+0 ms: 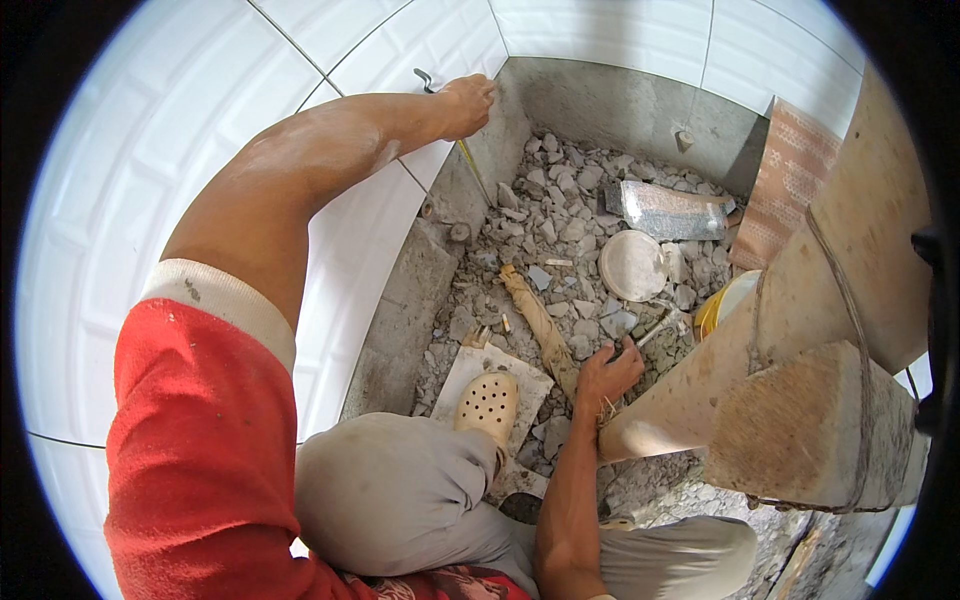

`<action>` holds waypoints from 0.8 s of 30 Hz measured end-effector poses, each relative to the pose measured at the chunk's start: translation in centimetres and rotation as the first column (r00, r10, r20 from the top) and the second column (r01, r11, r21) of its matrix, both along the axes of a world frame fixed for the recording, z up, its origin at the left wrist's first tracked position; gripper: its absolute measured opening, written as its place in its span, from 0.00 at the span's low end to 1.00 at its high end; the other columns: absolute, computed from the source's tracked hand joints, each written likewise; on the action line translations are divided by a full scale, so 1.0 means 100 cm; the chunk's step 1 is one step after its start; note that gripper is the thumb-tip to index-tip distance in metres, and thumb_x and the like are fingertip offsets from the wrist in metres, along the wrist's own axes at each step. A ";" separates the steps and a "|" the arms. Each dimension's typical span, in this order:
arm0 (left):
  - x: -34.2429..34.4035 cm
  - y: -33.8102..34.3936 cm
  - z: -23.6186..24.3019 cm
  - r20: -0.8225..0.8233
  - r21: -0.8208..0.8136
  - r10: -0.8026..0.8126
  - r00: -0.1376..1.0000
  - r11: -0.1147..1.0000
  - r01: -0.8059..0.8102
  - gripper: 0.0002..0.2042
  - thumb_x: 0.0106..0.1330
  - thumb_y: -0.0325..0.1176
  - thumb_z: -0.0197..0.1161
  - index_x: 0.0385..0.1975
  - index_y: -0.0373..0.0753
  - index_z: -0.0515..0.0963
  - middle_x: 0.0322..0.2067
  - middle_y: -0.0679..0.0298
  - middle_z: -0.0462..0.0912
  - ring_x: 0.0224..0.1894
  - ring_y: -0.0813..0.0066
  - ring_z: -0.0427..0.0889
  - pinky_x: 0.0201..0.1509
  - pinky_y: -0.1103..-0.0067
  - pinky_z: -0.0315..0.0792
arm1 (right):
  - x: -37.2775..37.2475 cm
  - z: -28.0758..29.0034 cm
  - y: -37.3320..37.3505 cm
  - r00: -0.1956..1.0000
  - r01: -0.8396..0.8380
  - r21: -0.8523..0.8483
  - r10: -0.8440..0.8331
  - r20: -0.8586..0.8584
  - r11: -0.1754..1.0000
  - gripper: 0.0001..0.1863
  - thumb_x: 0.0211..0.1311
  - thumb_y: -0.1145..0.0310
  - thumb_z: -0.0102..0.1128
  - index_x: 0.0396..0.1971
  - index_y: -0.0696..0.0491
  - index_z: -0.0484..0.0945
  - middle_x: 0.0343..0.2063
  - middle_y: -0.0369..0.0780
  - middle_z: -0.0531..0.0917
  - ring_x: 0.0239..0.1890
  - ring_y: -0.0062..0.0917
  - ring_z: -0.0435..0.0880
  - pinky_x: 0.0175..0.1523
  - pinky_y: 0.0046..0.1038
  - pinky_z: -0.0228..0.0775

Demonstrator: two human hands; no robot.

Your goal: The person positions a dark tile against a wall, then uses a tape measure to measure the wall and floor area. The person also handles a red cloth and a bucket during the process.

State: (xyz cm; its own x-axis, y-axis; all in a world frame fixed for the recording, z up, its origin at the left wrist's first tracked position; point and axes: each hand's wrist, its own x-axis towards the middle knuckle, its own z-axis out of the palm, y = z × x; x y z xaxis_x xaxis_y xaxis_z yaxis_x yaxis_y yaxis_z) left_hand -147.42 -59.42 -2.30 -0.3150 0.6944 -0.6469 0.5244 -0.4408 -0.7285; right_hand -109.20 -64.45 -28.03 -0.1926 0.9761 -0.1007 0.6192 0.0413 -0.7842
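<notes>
My left hand (pixel 466 106) is closed in a fist against the white wall tiles, near the room's corner. A thin yellow tape measure (pixel 475 172) runs down from it toward the rubble; its case is hidden in the hand. A dark curved hook (pixel 425 80) sticks out by the wrist. My right hand (pixel 610 372) is low over the rubble with its fingers curled, beside a slanted round wooden post (pixel 690 385). A thin grey metal rod (pixel 657 327) lies by its fingertips. What those fingers hold, if anything, is hidden.
Broken rubble (pixel 565 185) covers the floor below a bare concrete strip (pixel 620 100). On it lie a round whitish lid (pixel 632 265), a clear-wrapped package (pixel 675 210) and a tan stick-like piece (pixel 540 320). A yellow bucket (pixel 722 300) and a patterned brown panel (pixel 785 180) stand right.
</notes>
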 end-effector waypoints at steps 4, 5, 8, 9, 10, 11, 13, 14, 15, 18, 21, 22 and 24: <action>0.000 0.001 -0.002 0.006 0.044 0.030 1.000 0.999 -0.030 0.11 0.65 0.38 0.60 0.40 0.46 0.87 0.49 0.68 0.83 0.59 0.67 0.71 0.61 0.74 0.66 | 0.003 -0.011 0.002 1.000 -0.004 -0.022 0.004 -0.007 1.000 0.22 0.64 0.68 0.57 0.55 0.63 0.75 0.51 0.56 0.73 0.57 0.50 0.70 0.63 0.46 0.60; -0.001 0.002 -0.003 0.017 0.063 0.025 1.000 0.998 -0.026 0.11 0.65 0.38 0.60 0.40 0.46 0.87 0.49 0.68 0.83 0.59 0.67 0.71 0.61 0.74 0.66 | 0.003 -0.013 0.003 1.000 -0.003 -0.020 0.003 -0.014 1.000 0.22 0.64 0.68 0.57 0.55 0.63 0.75 0.51 0.56 0.73 0.57 0.50 0.70 0.63 0.45 0.60; -0.004 0.004 -0.007 0.035 0.088 0.047 0.998 0.995 -0.050 0.11 0.65 0.38 0.59 0.41 0.45 0.87 0.49 0.67 0.83 0.59 0.67 0.71 0.61 0.74 0.67 | 0.004 -0.015 0.005 1.000 -0.015 -0.005 0.015 -0.014 1.000 0.22 0.64 0.68 0.57 0.55 0.63 0.75 0.52 0.56 0.72 0.57 0.50 0.70 0.64 0.46 0.60; -0.004 0.005 -0.008 0.038 0.091 0.061 0.997 0.994 -0.064 0.11 0.65 0.38 0.59 0.41 0.45 0.87 0.50 0.67 0.83 0.60 0.67 0.71 0.61 0.74 0.67 | 0.004 -0.014 0.006 1.000 -0.020 0.001 0.020 -0.010 1.000 0.22 0.64 0.68 0.57 0.55 0.63 0.75 0.52 0.56 0.72 0.57 0.50 0.70 0.64 0.46 0.60; -0.005 0.006 -0.010 0.036 0.094 0.069 0.997 0.993 -0.072 0.11 0.65 0.38 0.59 0.41 0.45 0.87 0.50 0.67 0.83 0.60 0.67 0.71 0.61 0.74 0.67 | 0.005 -0.012 0.006 1.000 -0.014 -0.008 0.014 -0.011 1.000 0.22 0.64 0.68 0.57 0.55 0.63 0.75 0.51 0.56 0.72 0.57 0.50 0.70 0.64 0.46 0.60; -0.005 0.007 -0.010 0.041 0.096 0.077 0.996 0.992 -0.080 0.11 0.65 0.38 0.60 0.41 0.45 0.87 0.50 0.67 0.83 0.60 0.67 0.71 0.61 0.74 0.67 | 0.005 -0.011 0.006 1.000 -0.008 -0.017 0.008 -0.011 1.000 0.22 0.64 0.68 0.57 0.55 0.63 0.75 0.51 0.55 0.73 0.57 0.50 0.70 0.64 0.46 0.60; -0.006 0.008 -0.012 0.041 0.100 0.081 0.996 0.991 -0.084 0.11 0.65 0.37 0.60 0.41 0.45 0.87 0.50 0.68 0.83 0.60 0.67 0.71 0.60 0.74 0.68 | 0.005 -0.006 0.006 1.000 -0.006 -0.023 0.006 -0.010 1.000 0.22 0.64 0.68 0.57 0.55 0.63 0.75 0.51 0.55 0.73 0.57 0.50 0.70 0.64 0.46 0.59; -0.007 0.008 -0.012 0.044 0.099 0.082 0.996 0.991 -0.086 0.11 0.65 0.37 0.61 0.41 0.45 0.87 0.49 0.67 0.83 0.60 0.67 0.72 0.60 0.74 0.68 | 0.005 -0.004 0.005 1.000 -0.010 -0.020 0.010 -0.009 1.000 0.22 0.64 0.68 0.57 0.55 0.63 0.75 0.51 0.55 0.73 0.57 0.50 0.69 0.64 0.46 0.59; -0.007 0.007 -0.012 0.047 0.097 0.083 0.995 0.991 -0.087 0.11 0.64 0.37 0.61 0.40 0.45 0.87 0.49 0.67 0.83 0.59 0.67 0.72 0.60 0.74 0.68 | 0.004 -0.003 0.005 1.000 -0.015 -0.017 0.015 -0.007 1.000 0.22 0.64 0.68 0.57 0.55 0.63 0.75 0.51 0.55 0.73 0.57 0.50 0.69 0.64 0.46 0.59; -0.012 0.002 -0.012 0.043 0.091 0.071 0.997 0.993 -0.075 0.10 0.64 0.37 0.62 0.39 0.45 0.88 0.48 0.67 0.84 0.58 0.67 0.73 0.60 0.74 0.68 | 0.002 -0.001 0.001 1.000 -0.013 -0.057 0.013 0.000 0.998 0.22 0.64 0.68 0.56 0.55 0.64 0.75 0.51 0.55 0.73 0.57 0.50 0.69 0.64 0.46 0.59; -0.017 -0.006 -0.010 0.066 0.115 0.062 0.996 0.991 -0.069 0.10 0.64 0.37 0.61 0.38 0.45 0.88 0.46 0.67 0.85 0.57 0.67 0.74 0.59 0.73 0.69 | 0.000 -0.003 -0.002 0.999 -0.034 -0.025 0.034 0.005 0.999 0.22 0.64 0.68 0.55 0.55 0.64 0.74 0.52 0.55 0.73 0.57 0.50 0.70 0.64 0.46 0.59; -0.018 -0.008 -0.010 0.059 0.121 0.073 0.996 0.989 -0.080 0.10 0.64 0.37 0.61 0.38 0.45 0.88 0.45 0.67 0.85 0.57 0.67 0.74 0.59 0.73 0.69 | 0.000 -0.005 -0.003 0.999 -0.039 -0.008 0.039 0.001 0.999 0.22 0.64 0.68 0.55 0.55 0.64 0.75 0.51 0.56 0.73 0.56 0.50 0.70 0.63 0.46 0.60; -0.019 -0.010 -0.009 0.092 0.156 0.046 0.995 0.986 -0.061 0.10 0.64 0.37 0.61 0.37 0.44 0.88 0.45 0.67 0.86 0.56 0.66 0.74 0.58 0.72 0.69 | 0.000 -0.007 -0.005 0.999 -0.048 0.027 0.049 -0.006 0.998 0.22 0.64 0.68 0.55 0.55 0.64 0.75 0.51 0.56 0.73 0.56 0.50 0.70 0.63 0.46 0.60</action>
